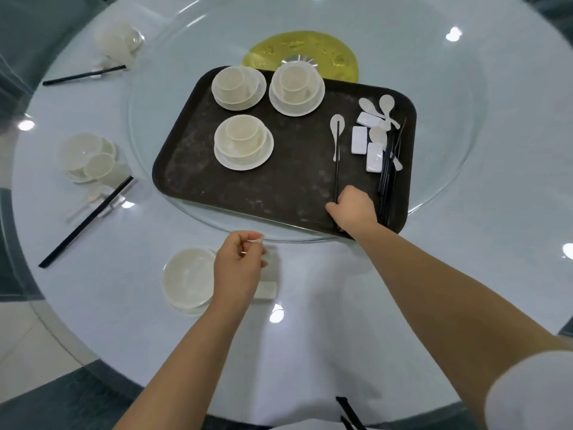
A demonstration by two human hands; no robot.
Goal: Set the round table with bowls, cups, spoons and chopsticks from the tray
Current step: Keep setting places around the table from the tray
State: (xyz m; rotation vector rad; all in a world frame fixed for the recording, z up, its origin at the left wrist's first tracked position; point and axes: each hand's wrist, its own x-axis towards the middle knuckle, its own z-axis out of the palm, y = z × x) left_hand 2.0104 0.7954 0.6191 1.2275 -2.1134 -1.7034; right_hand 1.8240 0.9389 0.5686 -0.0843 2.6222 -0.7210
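Observation:
A dark tray (248, 193) lies on the glass turntable of the round table (310, 305). On it stand three stacks of bowl, cup and saucer (243, 142), with loose white spoons (386, 107), white rests (359, 140) and black chopsticks (387, 178) at its right end. My right hand (353, 209) pinches the near end of a black chopstick pair (337, 162) that lies across a spoon (336, 131) on the tray. My left hand (237, 268) holds a small white piece over the near place setting, beside a white bowl (187, 279) and a white rest (266, 290).
Two set places lie at the left: bowl and cup (90, 159) with chopsticks (86, 221), and a farther one (121, 41) with chopsticks (83, 75). A yellow disc (338, 57) marks the turntable's centre. More black chopsticks (350, 412) poke in at the bottom edge.

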